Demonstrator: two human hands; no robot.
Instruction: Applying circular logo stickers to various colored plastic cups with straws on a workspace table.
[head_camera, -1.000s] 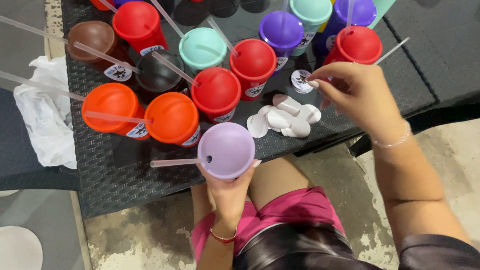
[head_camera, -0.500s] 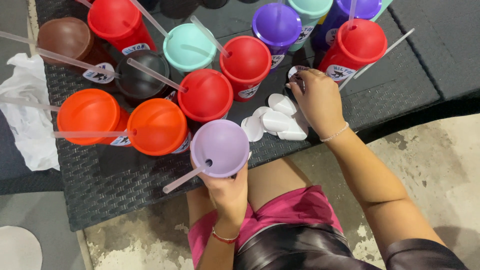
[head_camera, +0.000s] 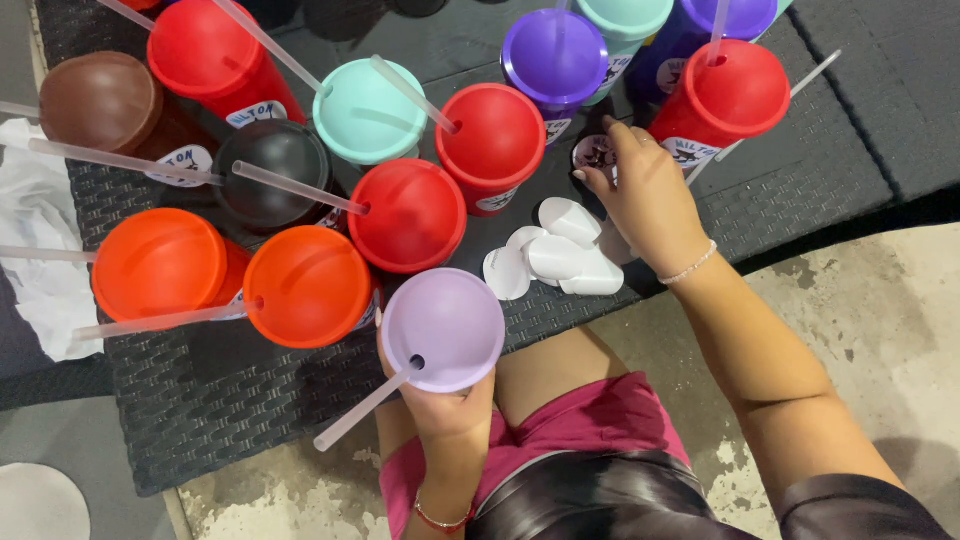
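One lilac cup (head_camera: 444, 328) upright in left hand (head_camera: 447, 408) grip, straw (head_camera: 364, 408) slanting lower-left; right hand (head_camera: 645, 195) fingertips pinch round sticker (head_camera: 594, 152), white backing papers (head_camera: 556, 260) alongside.

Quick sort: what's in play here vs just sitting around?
In play:
- lilac cup, held by left hand
- round sticker, under right hand fingers
- white backing scraps, beside that hand

Lying about:
- orange cups, red cups, mint cup, black cup, brown cup, purple cup
- white cloth
- wicker table
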